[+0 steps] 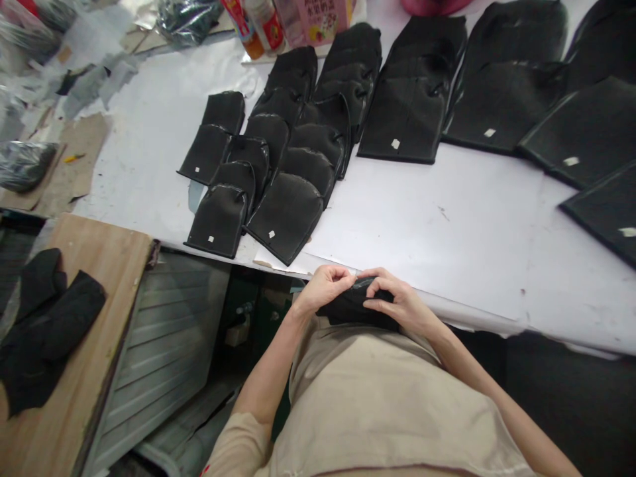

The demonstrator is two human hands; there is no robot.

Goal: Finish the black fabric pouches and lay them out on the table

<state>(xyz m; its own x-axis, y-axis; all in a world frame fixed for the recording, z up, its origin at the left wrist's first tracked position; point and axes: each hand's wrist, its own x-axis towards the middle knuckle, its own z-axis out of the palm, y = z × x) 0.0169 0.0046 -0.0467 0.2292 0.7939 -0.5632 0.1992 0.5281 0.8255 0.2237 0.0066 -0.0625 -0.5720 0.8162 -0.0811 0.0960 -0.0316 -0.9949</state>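
Note:
A black fabric piece [350, 310] lies across my lap, against the table's front edge. My left hand [325, 286] is closed in a pinch above its upper left edge. Something small and pale shows at those fingertips, too small to name. On the other side, my right hand [400, 303] has its fingers curled and gripping the black piece at its upper edge. Just beyond, stacks of flat black pieces with small white tags, such as the nearest stack [285, 215], lie overlapping on the white table.
More black pieces [407, 119] spread across the white tabletop [447, 225]. Bottles [265, 26] and a pink box [325, 20] stand at the back. At left, dark cloth [54, 331] rests on a wooden board [94, 265]. A yellow tool [74, 158] lies on cardboard.

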